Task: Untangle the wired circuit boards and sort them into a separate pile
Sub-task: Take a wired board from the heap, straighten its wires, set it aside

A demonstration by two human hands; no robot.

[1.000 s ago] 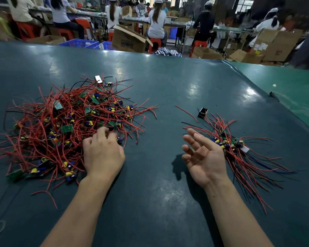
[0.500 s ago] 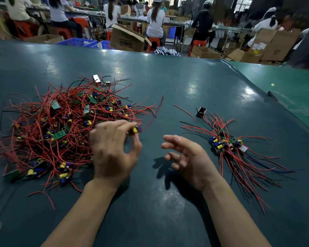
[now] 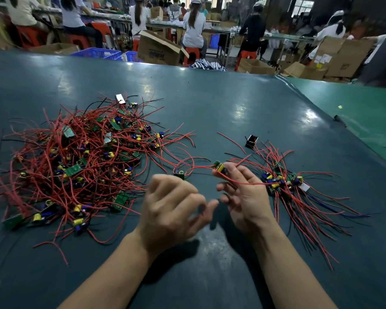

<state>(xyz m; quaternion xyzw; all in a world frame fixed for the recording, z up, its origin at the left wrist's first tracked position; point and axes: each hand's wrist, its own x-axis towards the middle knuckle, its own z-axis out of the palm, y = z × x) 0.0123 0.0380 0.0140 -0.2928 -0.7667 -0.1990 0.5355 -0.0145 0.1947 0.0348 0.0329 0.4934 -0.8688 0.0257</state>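
Here, from left to right: the tangled pile [image 3: 76, 157] of wired boards lies on the table [image 3: 232, 108]; my left hand [image 3: 172, 210], blurred, has its fingers loosely curled and, as far as I can tell, holds nothing. My right hand [image 3: 243, 197] pinches one circuit board [image 3: 219, 167] at the fingertips, just beside the sorted pile [image 3: 285, 181]. Its red wires trail back toward a second board [image 3: 179, 174] lying between the piles. Risk: if those leads are snagged, carrying my board rightward may drag the second one along or strain a solder joint.
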